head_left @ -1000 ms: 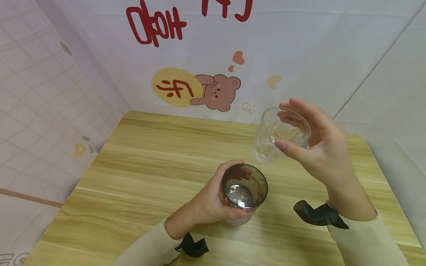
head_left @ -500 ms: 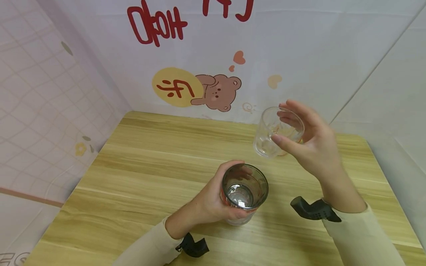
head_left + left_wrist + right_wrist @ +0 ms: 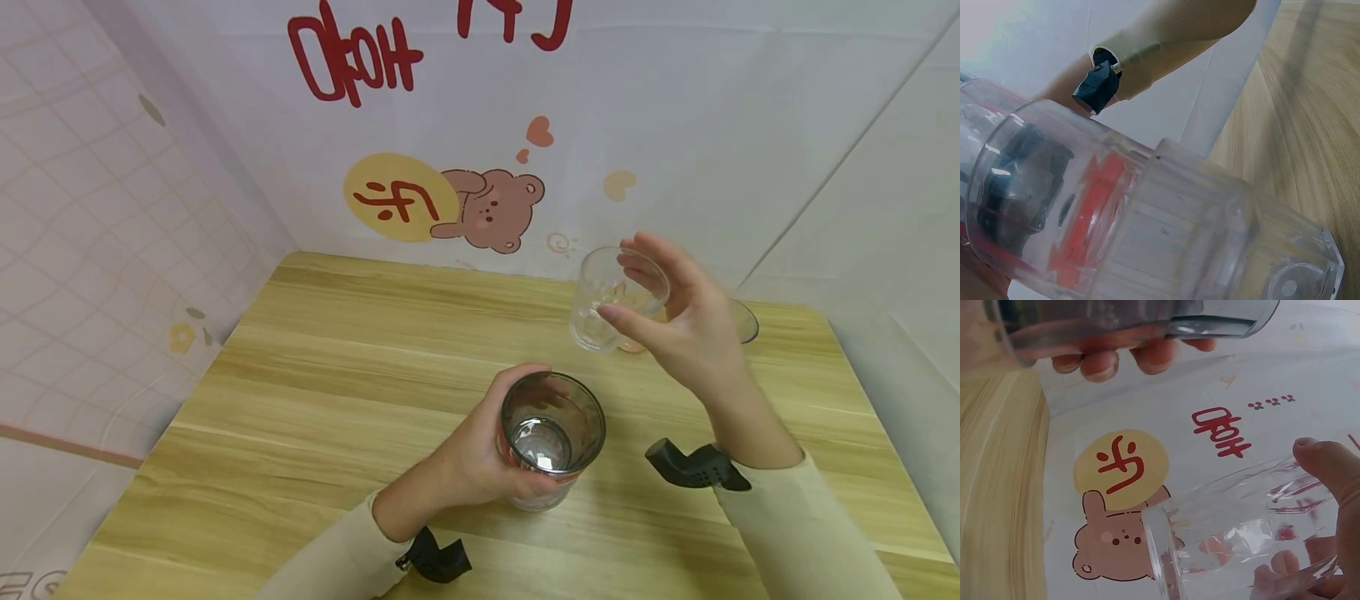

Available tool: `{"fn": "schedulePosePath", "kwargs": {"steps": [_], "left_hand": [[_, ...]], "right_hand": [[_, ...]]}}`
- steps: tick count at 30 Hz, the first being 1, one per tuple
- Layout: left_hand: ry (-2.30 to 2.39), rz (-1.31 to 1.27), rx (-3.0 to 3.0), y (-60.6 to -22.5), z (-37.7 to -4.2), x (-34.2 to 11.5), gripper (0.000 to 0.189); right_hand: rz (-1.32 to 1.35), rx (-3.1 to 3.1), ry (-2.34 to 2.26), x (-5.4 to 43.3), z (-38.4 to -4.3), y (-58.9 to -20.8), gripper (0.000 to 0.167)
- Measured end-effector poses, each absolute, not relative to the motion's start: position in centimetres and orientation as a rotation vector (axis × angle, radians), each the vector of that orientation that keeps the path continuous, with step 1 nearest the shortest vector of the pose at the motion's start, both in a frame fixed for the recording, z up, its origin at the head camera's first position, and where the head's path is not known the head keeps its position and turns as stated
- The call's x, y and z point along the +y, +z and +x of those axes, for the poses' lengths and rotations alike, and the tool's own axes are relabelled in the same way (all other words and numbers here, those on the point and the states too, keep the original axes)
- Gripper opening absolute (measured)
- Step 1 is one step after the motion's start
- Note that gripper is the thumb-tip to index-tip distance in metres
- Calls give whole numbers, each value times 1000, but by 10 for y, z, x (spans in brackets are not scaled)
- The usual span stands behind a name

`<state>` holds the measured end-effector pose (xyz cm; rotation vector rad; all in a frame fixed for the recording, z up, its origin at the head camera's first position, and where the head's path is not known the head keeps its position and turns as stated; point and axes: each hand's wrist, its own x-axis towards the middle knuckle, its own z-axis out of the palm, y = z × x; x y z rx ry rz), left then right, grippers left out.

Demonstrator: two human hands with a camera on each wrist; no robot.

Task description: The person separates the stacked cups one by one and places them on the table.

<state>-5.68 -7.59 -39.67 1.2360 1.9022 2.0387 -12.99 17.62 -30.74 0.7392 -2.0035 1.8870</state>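
Note:
My left hand (image 3: 480, 454) grips a stack of nested cups upright near the middle of the table. On top is a dark-tinted glass (image 3: 581, 417); a red-marked part (image 3: 1094, 219) and a clear faceted cup (image 3: 1210, 219) show below it in the left wrist view. My right hand (image 3: 697, 342) holds a clear glass (image 3: 592, 308), tilted, above the table behind and right of the stack. Its thumb (image 3: 1319, 459) lies along the glass's side, the other fingers round the far side. The two hands' glasses stand apart.
Behind my right wrist, a round glass rim (image 3: 746, 322) shows at the back right; the rest of it is hidden. The wooden table (image 3: 322, 358) meets a white printed backdrop (image 3: 675, 100) at the back. Black wrist cameras (image 3: 697, 467) sit on both cuffs.
My right hand has moved left and slightly down with the clear glass. The rim behind that wrist has come into view. My left hand and its stack stay put.

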Motion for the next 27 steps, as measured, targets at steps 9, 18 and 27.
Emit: {"fn": "schedulePosePath", "kwargs": {"steps": [9, 18, 27], "left_hand": [[2040, 1259, 1886, -396, -57, -76, 97], [2052, 1264, 1890, -397, -57, -75, 97], [2049, 1256, 1891, -397, -58, -75, 100]], "right_hand": [[601, -2130, 1860, 176, -136, -313, 76], [533, -2295, 1732, 177, -142, -321, 74], [460, -2416, 1660, 176, -148, -329, 79]]}}
